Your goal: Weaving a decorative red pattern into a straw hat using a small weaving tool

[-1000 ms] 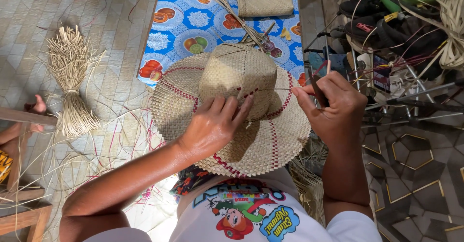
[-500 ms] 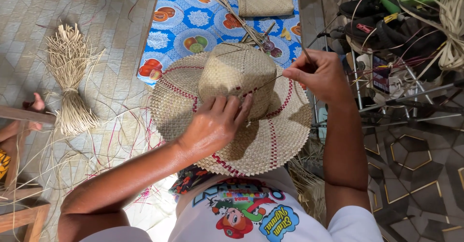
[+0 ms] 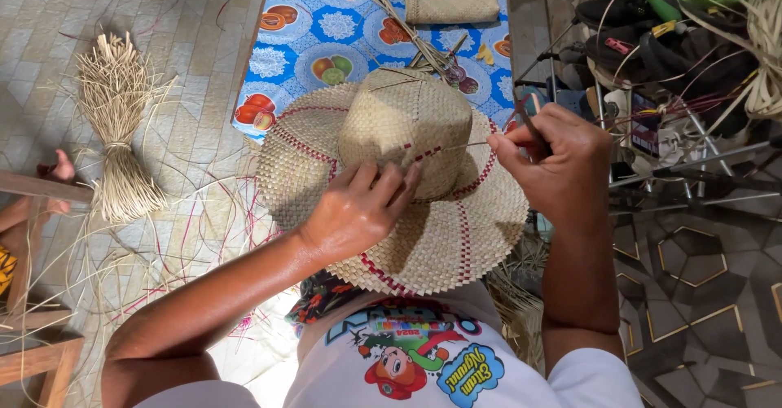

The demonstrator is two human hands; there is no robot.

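Tiled floor and a blue fruit-print cloth [image 3: 301, 41] lie beneath a woven straw hat [image 3: 391, 180] on the lap. Left hand [image 3: 358, 212] presses its crown, fingers spread; right hand [image 3: 554, 164] pinches a strand [image 3: 464, 145], mid-stitch. Drawing it taut seems next.

Matt woven straw hat [image 3: 391, 180]; glossy, perhaps plastic, tablecloth [image 3: 293, 41]
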